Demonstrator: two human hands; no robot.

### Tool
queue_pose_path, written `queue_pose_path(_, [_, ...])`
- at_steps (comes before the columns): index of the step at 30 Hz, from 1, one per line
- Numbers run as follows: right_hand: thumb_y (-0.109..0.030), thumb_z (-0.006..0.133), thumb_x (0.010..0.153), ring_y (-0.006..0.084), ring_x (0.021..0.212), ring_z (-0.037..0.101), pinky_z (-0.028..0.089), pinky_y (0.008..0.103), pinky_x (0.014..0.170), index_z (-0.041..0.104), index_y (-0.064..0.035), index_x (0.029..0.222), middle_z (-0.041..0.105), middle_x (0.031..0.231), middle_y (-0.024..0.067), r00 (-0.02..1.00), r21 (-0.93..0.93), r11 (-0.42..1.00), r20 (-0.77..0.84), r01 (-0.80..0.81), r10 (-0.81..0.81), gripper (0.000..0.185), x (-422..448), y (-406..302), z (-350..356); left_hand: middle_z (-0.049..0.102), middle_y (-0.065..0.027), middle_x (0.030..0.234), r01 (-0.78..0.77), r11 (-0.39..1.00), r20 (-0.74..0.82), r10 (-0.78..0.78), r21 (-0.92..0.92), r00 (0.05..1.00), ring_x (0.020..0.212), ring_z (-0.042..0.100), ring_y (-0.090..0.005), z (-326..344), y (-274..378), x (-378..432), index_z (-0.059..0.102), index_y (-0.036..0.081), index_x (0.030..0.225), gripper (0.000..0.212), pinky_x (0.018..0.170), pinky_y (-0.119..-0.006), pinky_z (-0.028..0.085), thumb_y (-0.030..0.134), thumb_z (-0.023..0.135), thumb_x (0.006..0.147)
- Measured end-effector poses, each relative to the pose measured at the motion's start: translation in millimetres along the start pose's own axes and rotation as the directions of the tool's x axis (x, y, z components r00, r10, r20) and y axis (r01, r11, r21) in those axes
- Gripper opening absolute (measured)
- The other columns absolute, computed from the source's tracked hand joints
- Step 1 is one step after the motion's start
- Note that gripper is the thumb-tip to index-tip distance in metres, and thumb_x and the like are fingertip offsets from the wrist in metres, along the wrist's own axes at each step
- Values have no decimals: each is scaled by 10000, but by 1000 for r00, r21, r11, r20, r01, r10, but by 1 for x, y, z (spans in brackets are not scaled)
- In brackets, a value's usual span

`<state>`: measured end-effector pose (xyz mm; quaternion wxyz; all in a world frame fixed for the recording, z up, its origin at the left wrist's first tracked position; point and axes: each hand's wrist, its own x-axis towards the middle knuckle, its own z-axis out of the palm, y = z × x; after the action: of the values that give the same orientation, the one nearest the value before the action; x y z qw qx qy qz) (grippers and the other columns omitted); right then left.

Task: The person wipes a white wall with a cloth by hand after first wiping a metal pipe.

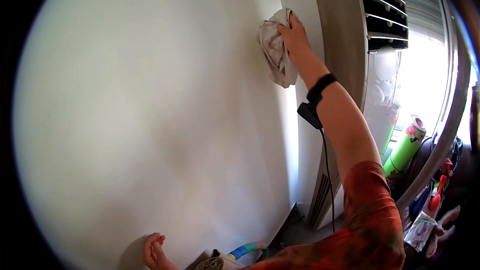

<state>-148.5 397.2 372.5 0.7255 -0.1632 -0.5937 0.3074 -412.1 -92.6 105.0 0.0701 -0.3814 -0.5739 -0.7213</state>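
Note:
My right hand (296,39) grips a crumpled beige cloth (275,48). The cloth is up where the white wall (150,101) meets the white side of a tall floor-standing air conditioner (341,26); whether it presses on the wall or the side panel, I cannot tell. A black band (321,87) circles my right wrist, with a small black device (309,115) and a cable (330,180) hanging from it. Low at the bottom edge, my left hand (154,251) is near the wall, empty, its fingers loosely curled.
Below are a coloured segmented hoop (245,250) and a rolled item (210,263). Louvres (386,11) front the air conditioner. To the right are a green rolled mat (407,148), a curved grey bar (431,172), red toys (438,195), a printed packet (420,231) and apparently bare limbs (440,228).

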Motion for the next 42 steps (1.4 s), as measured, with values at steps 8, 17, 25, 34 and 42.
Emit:
queue_pose_path(8, [-17, 482, 825, 323, 1062, 488, 375, 395, 954, 479, -45, 1257, 516, 1204, 184, 889, -358, 845, -80, 397, -451, 433, -49, -14, 149, 597, -96, 997, 168, 984, -122, -173, -50, 977, 951, 564, -175, 0, -17, -3, 567, -25, 1076, 205, 902, -310, 434, 57, 507, 898])
queue_pose_path(17, [-98, 578, 726, 241, 1050, 539, 478, 315, 894, 668, -159, 1016, 588, 1126, 25, -104, 434, 192, 571, 880, -814, 310, -199, -63, 162, 530, -89, 1191, 259, 965, -109, -253, 44, 961, 1138, 488, -180, 20, -20, -47, 511, 10, 1198, 353, 951, -301, 362, 29, 541, 847])
queue_pose_path(25, [-201, 515, 844, 263, 1140, 501, 400, 340, 985, 574, -106, 1204, 545, 1250, 71, 393, -286, 275, 553, 918, -735, 376, -63, 10, 114, 508, -64, 1194, 414, 908, -158, -420, -72, 894, 1086, 506, -167, -4, -41, -124, 512, 33, 1204, 386, 923, -294, 404, -12, 573, 825])
queue_pose_path(34, [-310, 504, 875, 308, 1126, 522, 366, 372, 996, 524, -91, 1271, 539, 1255, 158, 802, -569, 651, 24, 502, -597, 453, 35, 6, 150, 501, -73, 1202, 365, 923, -123, -350, 122, 928, 1052, 527, -158, -16, -22, -137, 555, 29, 1159, 326, 904, -282, 413, 34, 597, 836])
queue_pose_path(42, [23, 555, 718, 222, 1013, 545, 466, 319, 877, 659, -56, 1001, 612, 1117, 46, -106, 406, 87, 428, 910, -898, 312, -269, -145, 242, 520, -70, 1185, 280, 925, -90, -266, 256, 960, 1019, 516, -161, -10, -7, -151, 562, 61, 1139, 326, 845, -281, 420, 72, 622, 819])
